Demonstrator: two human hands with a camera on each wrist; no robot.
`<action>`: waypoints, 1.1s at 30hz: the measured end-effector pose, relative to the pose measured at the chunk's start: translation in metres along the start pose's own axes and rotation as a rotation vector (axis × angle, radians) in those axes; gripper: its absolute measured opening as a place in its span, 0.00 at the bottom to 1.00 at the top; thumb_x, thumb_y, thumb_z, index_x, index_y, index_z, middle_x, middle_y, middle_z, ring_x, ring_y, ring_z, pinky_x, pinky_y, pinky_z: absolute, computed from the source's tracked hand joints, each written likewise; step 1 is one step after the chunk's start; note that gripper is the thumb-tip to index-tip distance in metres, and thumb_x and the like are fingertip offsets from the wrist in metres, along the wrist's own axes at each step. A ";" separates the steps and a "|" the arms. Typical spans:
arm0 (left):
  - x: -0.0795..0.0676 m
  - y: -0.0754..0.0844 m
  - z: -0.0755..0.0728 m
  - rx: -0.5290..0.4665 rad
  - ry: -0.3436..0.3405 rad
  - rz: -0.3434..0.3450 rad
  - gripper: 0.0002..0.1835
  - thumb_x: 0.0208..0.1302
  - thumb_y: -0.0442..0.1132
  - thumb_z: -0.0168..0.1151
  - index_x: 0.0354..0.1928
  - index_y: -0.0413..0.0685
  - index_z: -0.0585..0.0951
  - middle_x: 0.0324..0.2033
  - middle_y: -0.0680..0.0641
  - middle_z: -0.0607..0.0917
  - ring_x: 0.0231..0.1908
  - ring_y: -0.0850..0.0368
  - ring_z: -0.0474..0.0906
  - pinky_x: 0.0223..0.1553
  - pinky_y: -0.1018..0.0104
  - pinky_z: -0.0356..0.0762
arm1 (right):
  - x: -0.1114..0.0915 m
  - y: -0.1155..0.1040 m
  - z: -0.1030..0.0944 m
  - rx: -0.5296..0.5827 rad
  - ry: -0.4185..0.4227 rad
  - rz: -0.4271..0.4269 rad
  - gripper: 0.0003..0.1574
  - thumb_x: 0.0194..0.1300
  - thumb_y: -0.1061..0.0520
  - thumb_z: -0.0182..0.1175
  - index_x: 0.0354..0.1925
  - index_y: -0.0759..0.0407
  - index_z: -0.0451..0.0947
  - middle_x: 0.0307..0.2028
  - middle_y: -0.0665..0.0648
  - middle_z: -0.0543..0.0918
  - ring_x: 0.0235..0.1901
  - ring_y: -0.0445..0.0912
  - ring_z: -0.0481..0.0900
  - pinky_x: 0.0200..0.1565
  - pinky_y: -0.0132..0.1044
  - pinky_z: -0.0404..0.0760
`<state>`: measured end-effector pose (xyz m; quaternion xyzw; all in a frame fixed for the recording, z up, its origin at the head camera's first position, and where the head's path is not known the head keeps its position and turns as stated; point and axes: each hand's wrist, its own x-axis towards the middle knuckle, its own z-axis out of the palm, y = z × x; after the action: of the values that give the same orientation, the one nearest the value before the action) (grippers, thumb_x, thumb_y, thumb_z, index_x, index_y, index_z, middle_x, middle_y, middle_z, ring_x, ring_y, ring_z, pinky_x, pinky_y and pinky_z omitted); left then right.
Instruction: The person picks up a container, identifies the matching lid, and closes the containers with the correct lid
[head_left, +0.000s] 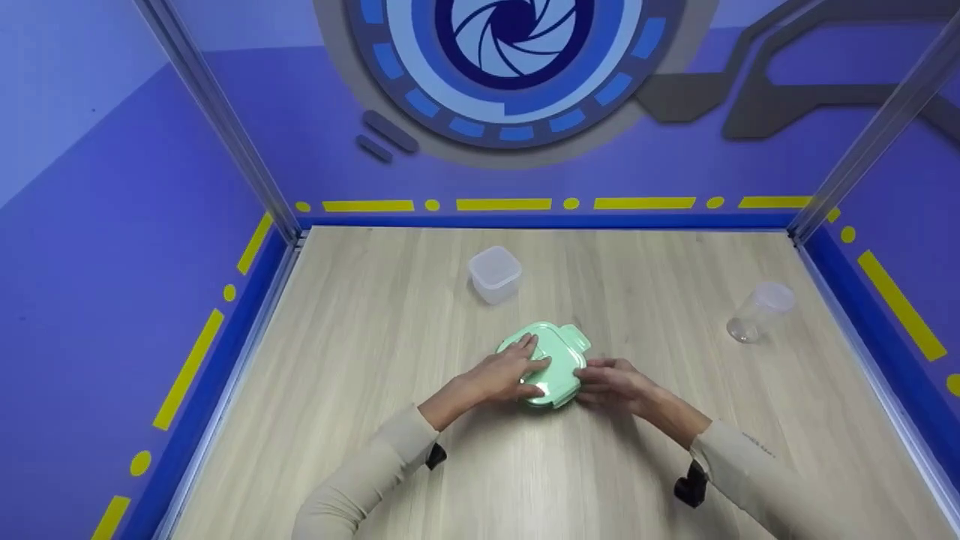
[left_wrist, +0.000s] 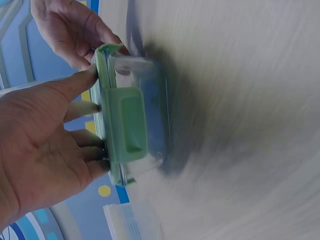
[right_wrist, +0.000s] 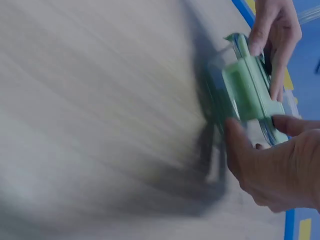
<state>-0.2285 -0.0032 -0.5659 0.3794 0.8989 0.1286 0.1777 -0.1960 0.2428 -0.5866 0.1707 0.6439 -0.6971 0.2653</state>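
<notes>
A glass food container [left_wrist: 155,110] with a mint-green lid [head_left: 559,364] stands on the table, lid up. One lid latch [head_left: 576,337] at the far right sticks outward; another green latch [left_wrist: 132,124] lies down against the glass wall. My left hand [head_left: 506,373] rests on the lid, fingers spread and fingertips touching its top. At the container's right side is my right hand [head_left: 619,384]. In the right wrist view, the right thumb lies by the container's wall and a finger sits on the lid's edge. The hand hides that corner.
Behind the container stands a small translucent square tub [head_left: 495,274]. A clear cylindrical jar [head_left: 759,311] with a whitish top stands farther right. Blue-purple panels with yellow marks [head_left: 504,204] border the wooden table [head_left: 375,300] at the back and sides.
</notes>
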 end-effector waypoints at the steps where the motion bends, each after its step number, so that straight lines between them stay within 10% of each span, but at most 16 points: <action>1: 0.001 -0.001 -0.001 -0.004 -0.007 0.006 0.34 0.72 0.56 0.60 0.76 0.54 0.68 0.79 0.34 0.55 0.81 0.43 0.48 0.77 0.49 0.60 | 0.001 -0.003 -0.002 -0.032 0.006 0.000 0.42 0.69 0.58 0.65 0.69 0.75 0.57 0.50 0.67 0.87 0.47 0.47 0.88 0.61 0.50 0.82; 4: 0.005 -0.002 -0.004 -0.005 -0.036 0.017 0.34 0.71 0.55 0.61 0.76 0.55 0.68 0.80 0.36 0.54 0.81 0.45 0.47 0.78 0.50 0.57 | 0.004 -0.012 -0.007 -0.168 0.050 -0.081 0.50 0.69 0.57 0.65 0.76 0.73 0.50 0.63 0.73 0.77 0.55 0.51 0.84 0.62 0.50 0.81; 10: 0.011 -0.003 -0.011 0.001 -0.100 0.026 0.35 0.71 0.54 0.61 0.77 0.57 0.66 0.81 0.40 0.51 0.82 0.47 0.44 0.78 0.49 0.58 | 0.009 -0.031 -0.006 -0.540 0.202 -0.354 0.35 0.70 0.59 0.63 0.69 0.74 0.69 0.70 0.73 0.71 0.73 0.66 0.66 0.72 0.57 0.68; 16: 0.011 -0.012 -0.019 -0.044 -0.128 0.075 0.35 0.70 0.52 0.65 0.76 0.55 0.67 0.81 0.42 0.52 0.82 0.48 0.45 0.78 0.48 0.57 | 0.011 -0.038 0.002 -0.874 0.155 -0.479 0.33 0.65 0.59 0.68 0.63 0.74 0.75 0.63 0.74 0.78 0.63 0.69 0.76 0.62 0.62 0.77; 22: 0.012 -0.018 -0.022 -0.089 -0.164 0.119 0.35 0.68 0.48 0.67 0.75 0.55 0.69 0.81 0.46 0.52 0.82 0.50 0.45 0.80 0.52 0.53 | 0.011 -0.033 0.004 -0.971 0.134 -0.501 0.35 0.61 0.61 0.71 0.61 0.78 0.74 0.60 0.78 0.78 0.61 0.68 0.78 0.61 0.61 0.78; 26: 0.013 -0.019 -0.024 -0.088 -0.174 0.139 0.35 0.67 0.46 0.68 0.74 0.54 0.70 0.81 0.46 0.52 0.82 0.50 0.45 0.80 0.53 0.53 | 0.009 -0.034 0.003 -1.028 0.146 -0.517 0.25 0.58 0.60 0.72 0.50 0.76 0.82 0.47 0.69 0.87 0.43 0.53 0.83 0.47 0.49 0.84; 33: 0.008 -0.022 -0.030 -0.095 -0.168 0.149 0.33 0.67 0.42 0.68 0.74 0.54 0.71 0.81 0.45 0.54 0.82 0.48 0.46 0.80 0.53 0.52 | 0.011 -0.038 0.005 -1.026 0.115 -0.490 0.14 0.57 0.57 0.74 0.28 0.62 0.78 0.22 0.47 0.68 0.24 0.41 0.62 0.26 0.32 0.60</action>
<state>-0.2606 -0.0152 -0.5493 0.4455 0.8432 0.1515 0.2599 -0.2272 0.2372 -0.5619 -0.0966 0.9341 -0.3259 0.1094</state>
